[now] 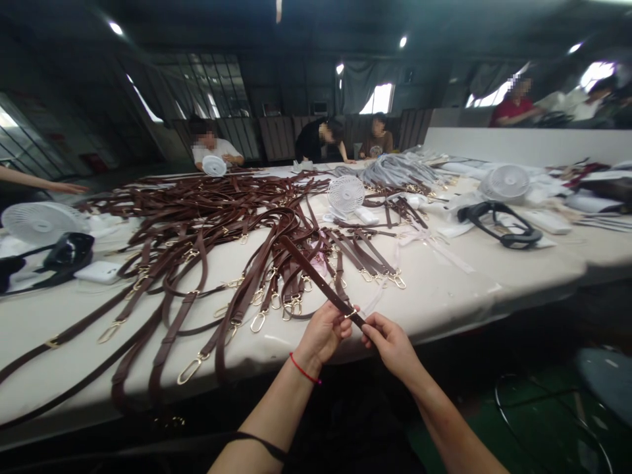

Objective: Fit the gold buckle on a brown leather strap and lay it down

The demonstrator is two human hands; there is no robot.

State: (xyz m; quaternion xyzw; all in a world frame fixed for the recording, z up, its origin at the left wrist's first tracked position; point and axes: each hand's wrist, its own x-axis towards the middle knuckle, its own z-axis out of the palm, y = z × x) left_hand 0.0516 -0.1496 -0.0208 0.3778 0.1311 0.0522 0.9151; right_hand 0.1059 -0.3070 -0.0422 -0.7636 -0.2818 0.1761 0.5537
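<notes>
A dark brown leather strap (316, 277) with punched holes runs from the pile down into both hands. My left hand (323, 331), with a red cord bracelet at the wrist, grips it close to a small gold buckle (351, 314). Just right of the buckle, my right hand (388, 340) pinches the strap's near end between thumb and fingers. Short straps with gold clasps (368, 260) lie just beyond the hands. To the left, more brown straps (237, 303) hang over the table edge, several ending in oval gold clips (190, 370).
A large heap of brown straps (212, 197) covers the left of the white table (444, 289). White fans (345, 194), a black headset (501, 224) and grey bundled straps (399, 170) stand or lie farther back. People (323, 141) work across the table. A stool (605, 372) is at right.
</notes>
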